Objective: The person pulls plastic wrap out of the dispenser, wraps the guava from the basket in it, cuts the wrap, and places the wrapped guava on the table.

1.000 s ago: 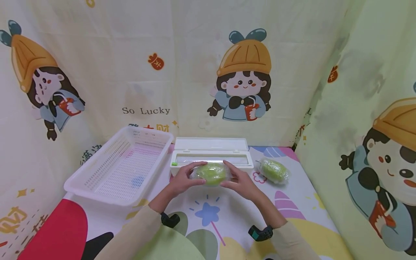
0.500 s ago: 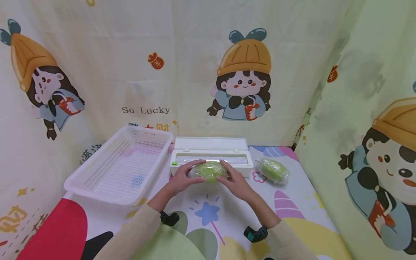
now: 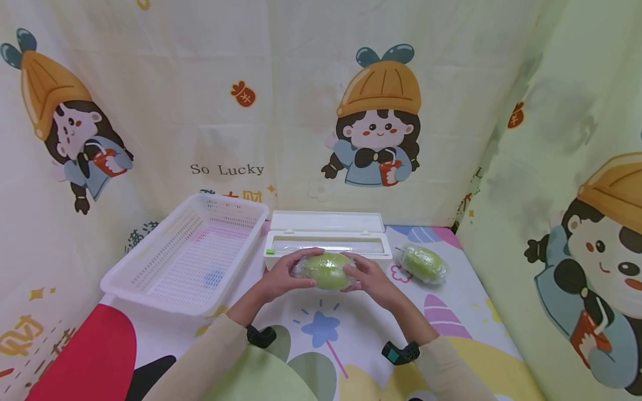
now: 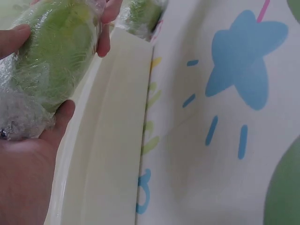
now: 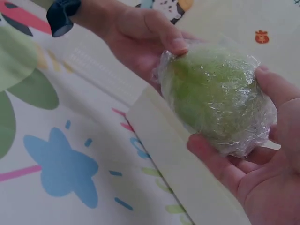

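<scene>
My left hand and right hand hold a green oval fruit wrapped in clear cling film, one hand at each end. In the left wrist view, crumpled film bunches at the fruit's left end beside the palm. The right wrist view shows the right fingers curled round the other end, with wrinkled film under them. Behind the fruit stands a white cling film dispenser, lid raised, a film roll inside. The fruit overlaps the dispenser's front in the head view.
A second film-wrapped green fruit lies on the table to the right of the dispenser. On the left stands a white perforated basket with nothing in it. Printed cloth walls enclose the table at the back and sides.
The right fingers have shifted their hold at the fruit's right end, and the fruit has turned slightly between the hands. The basket, dispenser and second fruit stay put.
</scene>
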